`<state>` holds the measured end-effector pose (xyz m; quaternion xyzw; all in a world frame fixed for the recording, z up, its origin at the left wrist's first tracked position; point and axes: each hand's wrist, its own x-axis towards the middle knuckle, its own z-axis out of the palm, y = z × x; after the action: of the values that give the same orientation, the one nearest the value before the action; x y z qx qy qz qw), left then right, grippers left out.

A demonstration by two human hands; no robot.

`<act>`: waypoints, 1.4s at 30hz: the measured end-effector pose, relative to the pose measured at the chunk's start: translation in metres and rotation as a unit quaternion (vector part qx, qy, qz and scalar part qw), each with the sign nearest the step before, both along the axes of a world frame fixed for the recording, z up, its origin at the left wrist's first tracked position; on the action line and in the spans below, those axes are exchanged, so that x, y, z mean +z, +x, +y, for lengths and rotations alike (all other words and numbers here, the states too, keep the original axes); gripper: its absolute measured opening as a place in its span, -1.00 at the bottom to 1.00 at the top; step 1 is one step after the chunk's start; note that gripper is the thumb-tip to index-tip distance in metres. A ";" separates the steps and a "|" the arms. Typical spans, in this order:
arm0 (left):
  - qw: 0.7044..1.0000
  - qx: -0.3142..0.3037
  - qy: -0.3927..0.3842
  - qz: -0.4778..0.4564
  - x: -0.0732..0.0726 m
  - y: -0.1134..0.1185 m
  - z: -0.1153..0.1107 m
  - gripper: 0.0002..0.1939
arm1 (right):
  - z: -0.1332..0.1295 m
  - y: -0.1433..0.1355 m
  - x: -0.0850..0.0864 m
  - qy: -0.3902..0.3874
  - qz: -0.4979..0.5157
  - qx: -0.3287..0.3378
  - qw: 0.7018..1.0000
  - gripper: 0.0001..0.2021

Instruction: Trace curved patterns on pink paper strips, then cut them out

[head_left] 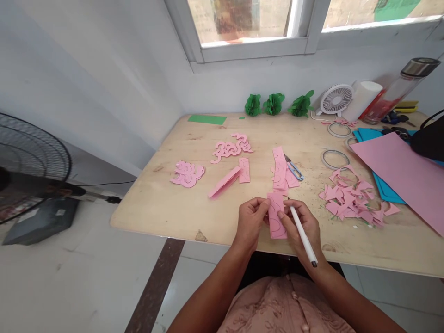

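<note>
A pink paper strip (276, 221) with drawn curved lines is held at the table's front edge. My left hand (252, 219) pinches its left side between thumb and fingers. On its right side, my right hand (304, 224) grips the strip with the thumb, and a white pen (303, 233) rests in the same hand, its dark end toward me. Just beyond lie more pink strips (279, 169) beside small blue-handled snips (294, 169). A folded pink strip (225, 183) and a short marked piece (244, 170) are to the left.
Curved pink cutouts (187, 174) lie at left, others (231, 149) farther back. Pink scraps (355, 196), tape rings (335, 158) and a large pink sheet (402, 171) over blue sheets are at right. Green paper shapes (274, 104), a small fan (336, 99) and a bottle (395, 95) line the wall.
</note>
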<state>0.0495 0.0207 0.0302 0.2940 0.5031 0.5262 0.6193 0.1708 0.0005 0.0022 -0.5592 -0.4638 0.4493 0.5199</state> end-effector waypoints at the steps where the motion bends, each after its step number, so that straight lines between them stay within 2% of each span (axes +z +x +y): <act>1: 1.000 0.000 0.000 0.000 0.000 0.000 0.000 -0.66 | 0.000 0.000 0.001 0.001 0.001 -0.001 1.000 -0.72; 10: 1.000 0.002 0.000 -0.010 0.003 0.002 -0.001 -0.63 | 0.000 -0.001 0.006 0.016 -0.007 -0.016 1.000 -0.66; 31: 1.000 -0.006 0.013 -0.011 0.004 0.001 -0.002 -0.61 | -0.002 -0.002 0.011 0.023 -0.004 -0.007 1.000 -0.66; 42: 0.998 0.009 0.047 0.030 0.001 0.002 -0.003 -0.62 | 0.000 -0.003 0.008 0.010 0.021 -0.006 1.000 -0.65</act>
<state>0.0516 0.0179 0.0312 0.3339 0.4983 0.5458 0.5851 0.1678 0.0007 0.0104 -0.5471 -0.4538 0.4537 0.5375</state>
